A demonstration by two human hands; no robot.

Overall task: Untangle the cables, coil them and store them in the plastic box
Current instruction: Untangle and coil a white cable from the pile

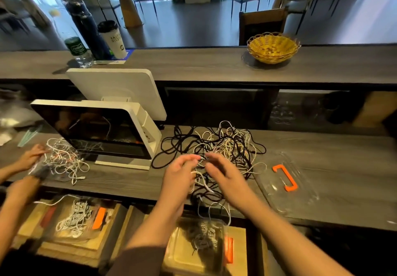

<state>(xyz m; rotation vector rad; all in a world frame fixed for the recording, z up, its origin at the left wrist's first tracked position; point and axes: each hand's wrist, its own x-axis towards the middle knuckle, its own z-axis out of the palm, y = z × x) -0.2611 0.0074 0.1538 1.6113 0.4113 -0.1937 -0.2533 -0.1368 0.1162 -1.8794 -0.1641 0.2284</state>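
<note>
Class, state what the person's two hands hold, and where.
Both the left hand and right hand pinch strands at the near edge of the cable tangle.

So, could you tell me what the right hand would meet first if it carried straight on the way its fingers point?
The right hand points up-left into the tangle of black and white cables; its fingertips already seem to be at the strands, though blur hides contact.
</note>
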